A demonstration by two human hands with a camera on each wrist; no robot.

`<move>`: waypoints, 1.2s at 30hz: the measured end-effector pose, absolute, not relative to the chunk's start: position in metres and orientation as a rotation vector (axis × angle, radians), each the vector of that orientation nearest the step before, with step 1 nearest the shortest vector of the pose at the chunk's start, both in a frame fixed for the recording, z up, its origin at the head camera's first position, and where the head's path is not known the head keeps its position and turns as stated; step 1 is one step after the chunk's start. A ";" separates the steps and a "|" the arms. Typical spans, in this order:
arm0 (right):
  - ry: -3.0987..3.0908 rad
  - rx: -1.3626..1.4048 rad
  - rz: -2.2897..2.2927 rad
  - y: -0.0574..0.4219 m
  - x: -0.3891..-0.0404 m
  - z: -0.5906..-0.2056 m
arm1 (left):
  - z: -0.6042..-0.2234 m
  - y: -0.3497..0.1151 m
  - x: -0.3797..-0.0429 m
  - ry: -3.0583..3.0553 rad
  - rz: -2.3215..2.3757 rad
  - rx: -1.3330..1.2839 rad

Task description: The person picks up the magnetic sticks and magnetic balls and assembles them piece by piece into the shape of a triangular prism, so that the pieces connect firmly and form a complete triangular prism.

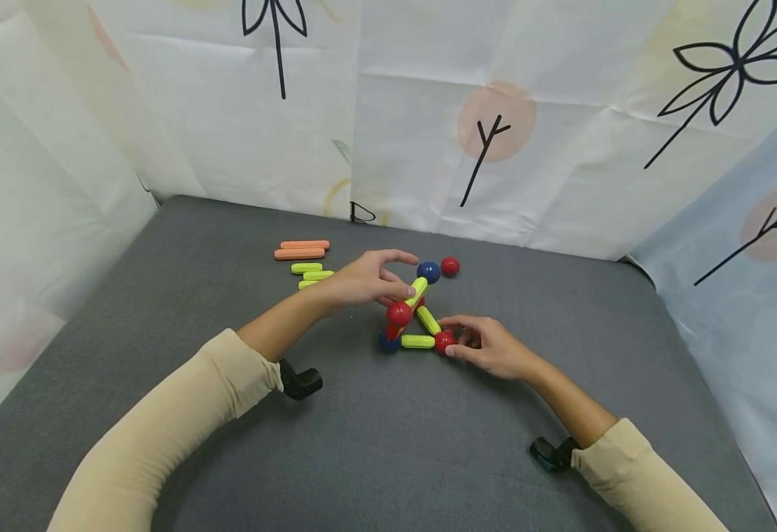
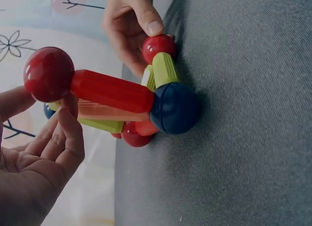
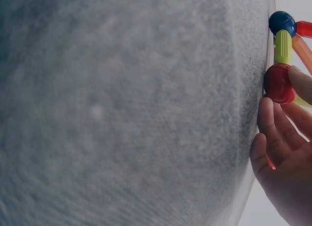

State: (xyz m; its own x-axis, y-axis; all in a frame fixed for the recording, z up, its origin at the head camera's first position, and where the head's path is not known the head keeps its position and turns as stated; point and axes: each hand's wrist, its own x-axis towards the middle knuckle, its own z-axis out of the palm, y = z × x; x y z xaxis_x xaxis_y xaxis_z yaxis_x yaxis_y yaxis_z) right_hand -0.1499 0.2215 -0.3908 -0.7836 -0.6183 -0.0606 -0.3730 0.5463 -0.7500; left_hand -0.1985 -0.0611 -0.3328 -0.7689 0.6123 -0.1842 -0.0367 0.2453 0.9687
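On the grey table stands a frame of magnetic sticks and balls. My left hand point(image 1: 367, 279) holds its raised part, thumb and fingers about the upper yellow-green stick point(image 1: 418, 291) beside the top red ball point(image 2: 48, 74). From that ball a red stick point(image 2: 113, 91) runs down to a blue ball point(image 2: 175, 108) on the table. At the frame's right corner my right hand point(image 1: 491, 349) pinches a red ball point(image 1: 445, 341) between thumb and fingers. Two yellow-green sticks meet at this ball, one of them the near stick point(image 1: 418, 341). Another blue ball point(image 1: 429, 273) tops the far end.
A loose red ball point(image 1: 450, 267) lies behind the frame. To the left, beyond my left forearm, are two orange sticks point(image 1: 300, 253) and several short yellow-green sticks point(image 1: 306, 268). A patterned white cloth point(image 1: 402, 148) hangs along the table's back edge.
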 end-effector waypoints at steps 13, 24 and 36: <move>2.474 -0.791 -1.090 0.221 -0.149 -0.390 | -0.364 -0.078 -0.195 2.160 1.367 0.683; 2.509 -0.781 -1.104 0.218 -0.146 -0.388 | -0.388 -0.067 -0.177 2.372 1.127 0.799; 2.489 -0.801 -1.085 0.208 -0.137 -0.387 | -0.393 -0.073 -0.194 2.523 1.255 0.737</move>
State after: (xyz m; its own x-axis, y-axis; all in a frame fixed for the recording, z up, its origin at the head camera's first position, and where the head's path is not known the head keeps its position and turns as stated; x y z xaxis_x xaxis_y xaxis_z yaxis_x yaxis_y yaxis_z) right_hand -0.1372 0.2080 -0.3872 -0.7959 -0.6027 -0.0566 -0.3687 0.5568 -0.7443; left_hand -0.1938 -0.0735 -0.3930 -0.8475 0.5305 0.0186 0.3350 0.5073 0.7940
